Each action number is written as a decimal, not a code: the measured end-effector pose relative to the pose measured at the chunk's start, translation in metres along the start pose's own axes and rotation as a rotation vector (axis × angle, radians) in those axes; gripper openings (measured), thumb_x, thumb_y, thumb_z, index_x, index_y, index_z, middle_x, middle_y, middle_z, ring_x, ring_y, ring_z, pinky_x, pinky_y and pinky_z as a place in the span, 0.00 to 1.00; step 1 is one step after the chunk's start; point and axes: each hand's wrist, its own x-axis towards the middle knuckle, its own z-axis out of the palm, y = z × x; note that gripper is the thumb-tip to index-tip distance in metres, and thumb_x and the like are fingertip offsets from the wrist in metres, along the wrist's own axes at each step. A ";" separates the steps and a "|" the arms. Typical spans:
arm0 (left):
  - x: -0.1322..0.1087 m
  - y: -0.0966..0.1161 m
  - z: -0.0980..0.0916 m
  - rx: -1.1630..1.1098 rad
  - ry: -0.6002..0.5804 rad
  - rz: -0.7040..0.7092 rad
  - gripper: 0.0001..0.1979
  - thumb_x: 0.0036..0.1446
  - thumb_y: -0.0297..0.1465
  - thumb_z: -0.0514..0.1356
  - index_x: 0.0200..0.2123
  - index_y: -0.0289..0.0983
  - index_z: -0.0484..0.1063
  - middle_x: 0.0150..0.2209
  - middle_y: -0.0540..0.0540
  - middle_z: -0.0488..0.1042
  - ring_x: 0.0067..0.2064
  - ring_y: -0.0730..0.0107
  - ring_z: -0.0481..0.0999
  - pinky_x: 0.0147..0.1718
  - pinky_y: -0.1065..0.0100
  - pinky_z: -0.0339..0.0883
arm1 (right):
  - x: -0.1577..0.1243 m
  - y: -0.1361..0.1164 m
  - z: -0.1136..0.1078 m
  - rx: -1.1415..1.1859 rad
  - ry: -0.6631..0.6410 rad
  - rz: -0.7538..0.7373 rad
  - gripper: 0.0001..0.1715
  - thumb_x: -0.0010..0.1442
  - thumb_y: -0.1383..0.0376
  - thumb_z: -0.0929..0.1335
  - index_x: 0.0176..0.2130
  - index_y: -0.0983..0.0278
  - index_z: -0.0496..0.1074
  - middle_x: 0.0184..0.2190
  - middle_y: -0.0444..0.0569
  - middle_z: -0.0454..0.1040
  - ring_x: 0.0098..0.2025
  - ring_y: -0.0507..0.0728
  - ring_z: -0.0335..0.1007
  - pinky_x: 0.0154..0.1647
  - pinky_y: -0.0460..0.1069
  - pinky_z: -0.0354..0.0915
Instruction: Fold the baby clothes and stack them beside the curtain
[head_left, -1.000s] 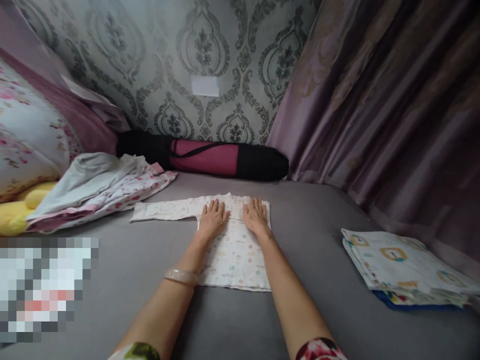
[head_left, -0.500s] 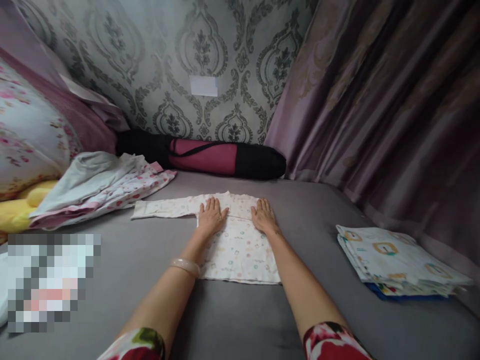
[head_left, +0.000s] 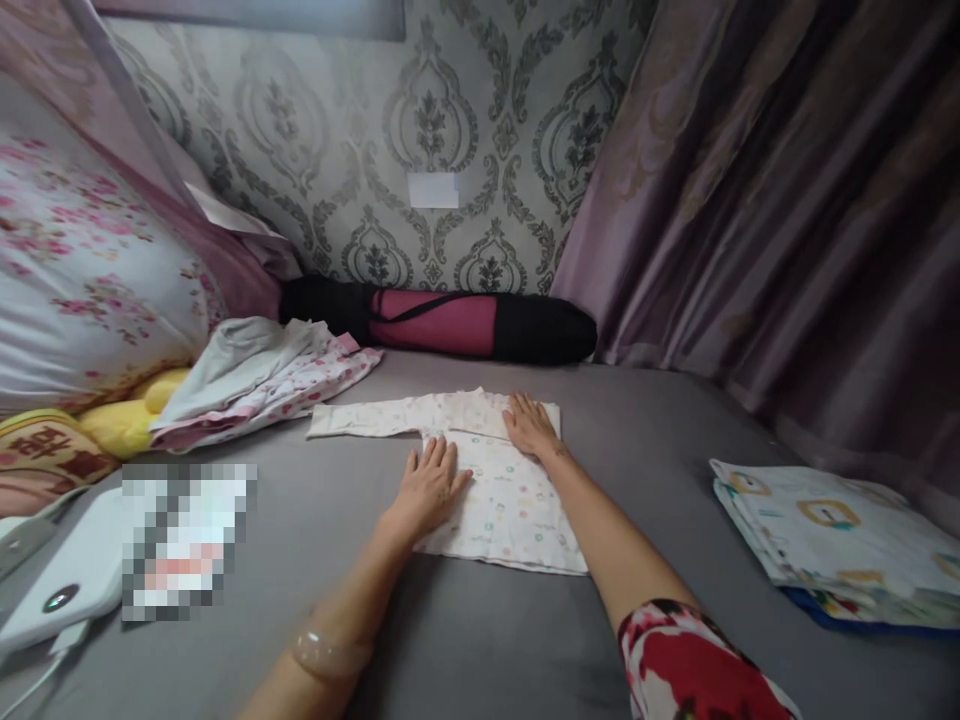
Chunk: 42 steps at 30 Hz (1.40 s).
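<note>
A small white baby shirt [head_left: 502, 500] with a pastel print lies flat on the grey bed sheet [head_left: 645, 430], one long sleeve stretched out to the left. My left hand [head_left: 429, 488] rests palm down on the shirt's left edge, fingers spread and flat. My right hand [head_left: 531, 425] lies flat on the upper right part of the shirt near the collar, fingers stretched out. Neither hand holds anything. A pale bangle [head_left: 330, 652] sits on my left wrist.
A stack of folded printed cloths [head_left: 832, 535] lies at the right. A heap of unfolded clothes [head_left: 262, 378] lies at the left by floral pillows [head_left: 82, 290]. A pink and black rolled bag [head_left: 450, 325] lies along the wall. A white device [head_left: 67, 580] sits at front left. Curtains hang right.
My left hand has slid down and back along the shirt's left side. My right hand stays near the collar. The camera has shifted left, showing more of the pillows and the white device.
</note>
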 end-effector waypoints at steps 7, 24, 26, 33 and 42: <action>0.000 0.003 -0.010 -0.006 0.154 -0.005 0.20 0.68 0.41 0.46 0.51 0.37 0.69 0.59 0.35 0.67 0.62 0.50 0.63 0.59 0.48 0.52 | 0.004 -0.004 -0.006 0.022 -0.061 0.044 0.36 0.69 0.57 0.50 0.69 0.72 0.46 0.71 0.54 0.42 0.72 0.59 0.34 0.69 0.57 0.33; 0.003 -0.018 -0.012 -0.117 0.249 0.070 0.10 0.65 0.32 0.51 0.44 0.40 0.71 0.52 0.42 0.73 0.54 0.59 0.69 0.55 0.55 0.53 | 0.035 -0.061 0.012 0.051 -0.100 -0.231 0.37 0.69 0.56 0.48 0.70 0.70 0.45 0.71 0.51 0.41 0.72 0.57 0.32 0.70 0.57 0.32; 0.004 -0.019 -0.012 -0.158 0.270 0.068 0.10 0.65 0.31 0.51 0.42 0.40 0.72 0.51 0.43 0.74 0.53 0.60 0.70 0.54 0.56 0.53 | 0.034 -0.065 0.008 0.047 -0.117 -0.233 0.37 0.69 0.56 0.49 0.69 0.72 0.46 0.71 0.54 0.42 0.72 0.59 0.33 0.70 0.58 0.32; 0.014 -0.032 -0.008 -0.366 0.359 -0.025 0.11 0.64 0.31 0.51 0.38 0.39 0.74 0.40 0.45 0.78 0.46 0.62 0.75 0.47 0.62 0.61 | 0.026 -0.100 0.013 0.102 -0.046 -0.250 0.37 0.69 0.56 0.50 0.69 0.74 0.47 0.71 0.57 0.43 0.72 0.59 0.33 0.70 0.57 0.31; 0.023 -0.095 -0.025 -0.400 0.588 -0.495 0.16 0.60 0.31 0.51 0.44 0.32 0.74 0.44 0.36 0.77 0.47 0.56 0.75 0.49 0.60 0.65 | 0.022 -0.105 0.017 0.108 -0.094 -0.228 0.37 0.69 0.57 0.50 0.70 0.74 0.45 0.71 0.55 0.42 0.72 0.58 0.32 0.70 0.56 0.31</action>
